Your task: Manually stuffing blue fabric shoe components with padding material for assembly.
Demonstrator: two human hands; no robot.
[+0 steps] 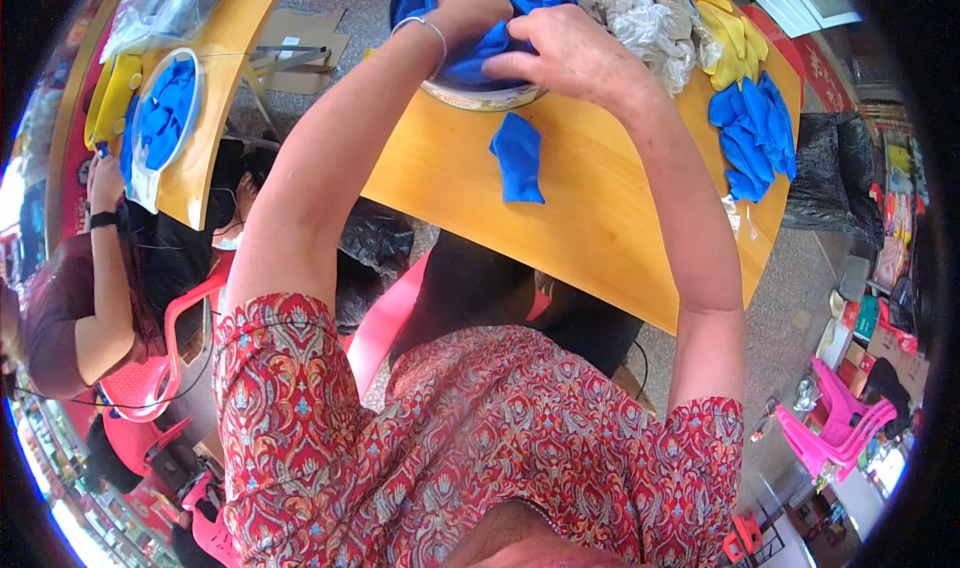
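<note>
Both hands are in a round, pale-rimmed basin (497, 98) heaped with limp blue gloves (478, 66) at the table's far side. My left hand (468, 6), with a ring, bends over the heap with its fingers closed on blue material; the fingertips are partly hidden. Thumb and forefinger of my right hand (560, 50) have a fold of blue glove between them; its other fingers are out of sight behind. One folded blue glove (518, 160) lies alone on the table, just nearer to me than the basin.
On the wooden table (610, 203), a crumpled translucent plastic heap (640, 23), yellow gloves (728, 36) and a blue glove pile (755, 133) lie right. At left, another person's hand (104, 180) is near a basket (198, 98) of blue pieces. Pink chairs (835, 423) stand around.
</note>
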